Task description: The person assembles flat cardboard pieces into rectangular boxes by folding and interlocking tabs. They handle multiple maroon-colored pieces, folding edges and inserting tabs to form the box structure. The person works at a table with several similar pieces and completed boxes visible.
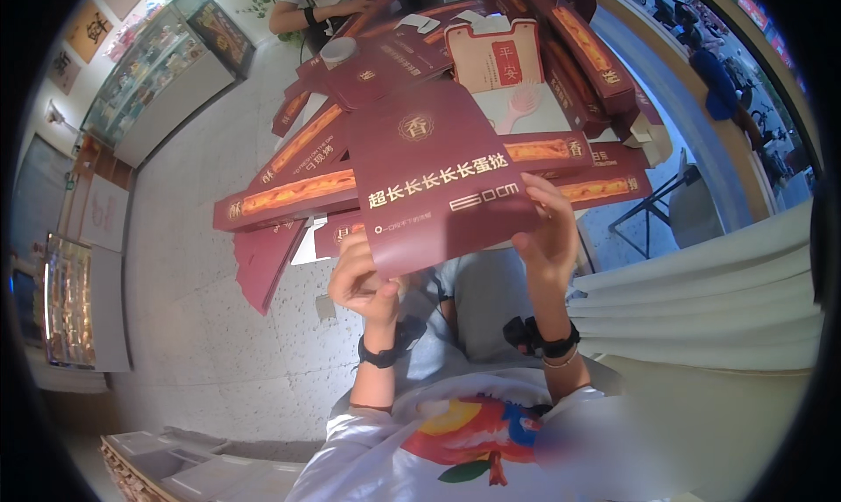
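A maroon cardboard sheet (429, 165) with a round gold emblem and pale printing tilts up in front of me over the table. My left hand (363, 279) grips its lower left corner, thumb toward me and fingers along the side edge. At the lower right corner my right hand (550, 230) holds the edge between thumb and fingers. Behind the sheet lies a long maroon box (293, 193) with a pastry picture on its side, partly hidden by it. Whether the sheet is a single layer or a flattened box, I cannot tell.
More long maroon boxes (583, 42) pile up at the right. A cream and red bag (495, 60) and a pink hairbrush (522, 102) lie beyond the sheet. Across the table sits another person, a hand (350, 7) on the boxes. A white curtain (692, 283) hangs at right.
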{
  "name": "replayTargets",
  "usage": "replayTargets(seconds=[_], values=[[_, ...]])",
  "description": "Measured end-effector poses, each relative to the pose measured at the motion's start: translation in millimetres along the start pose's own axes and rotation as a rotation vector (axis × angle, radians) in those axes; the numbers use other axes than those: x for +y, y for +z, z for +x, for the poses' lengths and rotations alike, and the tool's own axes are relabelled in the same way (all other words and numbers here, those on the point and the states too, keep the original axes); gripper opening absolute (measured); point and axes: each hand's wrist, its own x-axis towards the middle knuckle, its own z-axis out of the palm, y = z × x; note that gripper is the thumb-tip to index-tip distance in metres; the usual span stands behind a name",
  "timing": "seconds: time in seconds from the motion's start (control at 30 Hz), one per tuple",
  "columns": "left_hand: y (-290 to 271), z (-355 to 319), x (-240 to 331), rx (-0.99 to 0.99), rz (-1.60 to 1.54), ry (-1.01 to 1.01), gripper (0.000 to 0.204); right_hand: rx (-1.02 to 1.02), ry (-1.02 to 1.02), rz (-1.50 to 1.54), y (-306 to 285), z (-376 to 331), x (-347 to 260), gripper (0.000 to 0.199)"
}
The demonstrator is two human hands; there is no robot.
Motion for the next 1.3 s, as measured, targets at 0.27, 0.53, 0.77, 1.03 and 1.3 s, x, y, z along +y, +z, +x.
replayTargets(seconds=[0.27,0.53,0.77,1.03,1.3], values=[[-10.6,27.4,26.7,-0.445,0.275,0.092,0.047,0.028,0.034,0.071,-0.2,-14.0,-15.9,0.055],[-7.5,23.2,52.4,-0.522,0.331,0.021,0.029,-0.053,0.069,-0.067,-5.5,4.9,-26.9,0.080],[-16.6,7.7,43.9,-0.445,0.253,-0.095,0.026,-0.292,-0.122,-0.486,-18.0,24.2,-43.3,0.082],[-25.4,0.7,35.7,-0.413,0.275,-0.141,0.036,-0.301,-0.220,-0.599,-18.0,32.7,-46.5,0.067],[-21.9,2.5,35.0,-0.386,0.184,-0.230,0.027,-0.379,-0.220,-0.576,-14.5,29.8,-41.7,0.036]])
